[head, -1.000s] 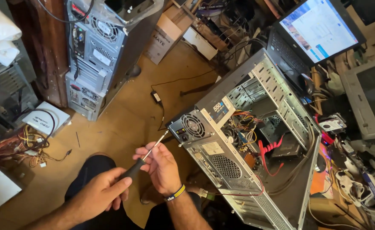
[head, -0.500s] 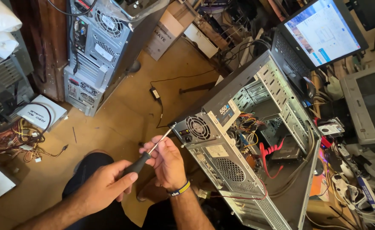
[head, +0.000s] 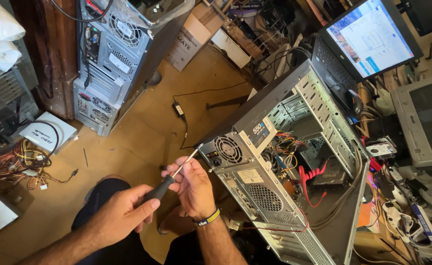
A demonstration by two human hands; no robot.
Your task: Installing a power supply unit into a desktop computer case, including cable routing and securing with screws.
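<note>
Screwdriver [head: 174, 174] tip too small to tell against the open computer case [head: 274, 196], handle mostly hidden in the left hand [head: 122, 216].

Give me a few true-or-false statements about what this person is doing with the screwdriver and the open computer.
1. The left hand grips the dark handle of the screwdriver. True.
2. The screwdriver's tip points at the rear corner of the open computer case, near its round fan grille. True.
3. The right hand rests flat on the floor. False: it is raised, with its fingers around the screwdriver's shaft.
4. The laptop behind the case has a dark, switched-off screen. False: its screen is lit.
5. The case's side panel is on. False: the side is open, showing cables and red leads.
</note>
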